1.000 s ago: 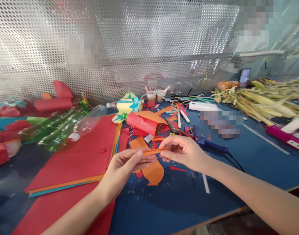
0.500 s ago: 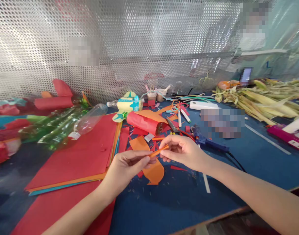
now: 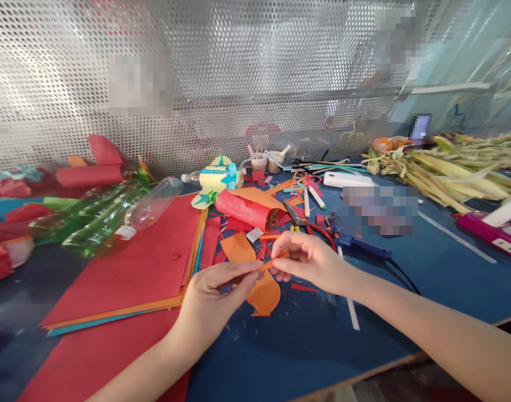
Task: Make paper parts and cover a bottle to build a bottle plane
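Note:
Between my two hands is a narrow folded strip of orange paper (image 3: pixel 267 266), held above the table. My left hand (image 3: pixel 217 296) pinches its left end between thumb and fingers. At the other end, my right hand (image 3: pixel 307 262) grips it with curled fingertips, which hide part of the strip. Just beneath lie cut orange paper pieces (image 3: pixel 264 295) with rounded outlines. Behind my hands rests a bottle wrapped in red paper (image 3: pixel 244 210), on its side among red and orange scraps.
Stacked coloured paper sheets (image 3: pixel 125 268) lie at left, with green plastic bottles (image 3: pixel 96 223) behind. Scissors (image 3: pixel 296 214) and a blue glue gun (image 3: pixel 359 244) with its cord lie right of centre. Dried corn husks (image 3: pixel 448 167) and a magenta power strip (image 3: pixel 485 231) are far right.
My left hand has slid slightly right along the orange strip, closer to my right hand, so less of the strip shows. The right hand has barely moved.

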A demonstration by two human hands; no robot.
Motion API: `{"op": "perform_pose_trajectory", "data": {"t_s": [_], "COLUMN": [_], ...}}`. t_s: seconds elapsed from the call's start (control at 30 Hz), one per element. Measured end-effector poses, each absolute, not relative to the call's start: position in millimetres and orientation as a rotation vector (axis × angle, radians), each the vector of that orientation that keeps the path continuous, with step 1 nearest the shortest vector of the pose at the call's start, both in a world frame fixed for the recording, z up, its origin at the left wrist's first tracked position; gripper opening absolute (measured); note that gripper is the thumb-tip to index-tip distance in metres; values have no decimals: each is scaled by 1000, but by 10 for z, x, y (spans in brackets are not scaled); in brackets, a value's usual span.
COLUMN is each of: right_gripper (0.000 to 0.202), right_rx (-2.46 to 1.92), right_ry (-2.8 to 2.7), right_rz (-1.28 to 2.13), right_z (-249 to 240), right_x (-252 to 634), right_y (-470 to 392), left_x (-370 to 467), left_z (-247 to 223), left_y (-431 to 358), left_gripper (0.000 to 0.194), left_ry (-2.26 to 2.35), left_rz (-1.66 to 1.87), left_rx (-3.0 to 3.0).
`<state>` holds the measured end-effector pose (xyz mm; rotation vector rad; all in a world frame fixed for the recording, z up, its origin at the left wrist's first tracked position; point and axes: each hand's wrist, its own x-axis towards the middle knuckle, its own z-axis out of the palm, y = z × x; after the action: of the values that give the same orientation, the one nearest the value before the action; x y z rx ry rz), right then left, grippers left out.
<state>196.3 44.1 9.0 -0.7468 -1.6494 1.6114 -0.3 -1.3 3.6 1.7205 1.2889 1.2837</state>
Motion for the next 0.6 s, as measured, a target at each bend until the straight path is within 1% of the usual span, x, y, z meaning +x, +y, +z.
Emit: {"op": "perform_pose_trajectory", "data": {"t_s": [0.1, 0.23, 0.43, 0.6], "right_gripper": [13, 13, 9, 11], "right_rx": [-719, -754, -799, -781], "right_ry": [-1629, -1613, -1686, -1680], "right_rz": [1642, 1666, 1595, 1611], "right_z": [76, 77, 82, 40], "right_x": [1962, 1962, 1949, 1936], "right_y": [451, 458, 432, 429], "left_x": [-11, 4, 25, 36], "left_z": [40, 88, 70, 48], "left_y": [-6, -24, -5, 9], "left_gripper": [20, 16, 13, 7], "left_ry": [1266, 1304, 1196, 1176], "left_rz": [1271, 1221, 1076, 1053], "left_rx": [1777, 1787, 1392, 1388]}}
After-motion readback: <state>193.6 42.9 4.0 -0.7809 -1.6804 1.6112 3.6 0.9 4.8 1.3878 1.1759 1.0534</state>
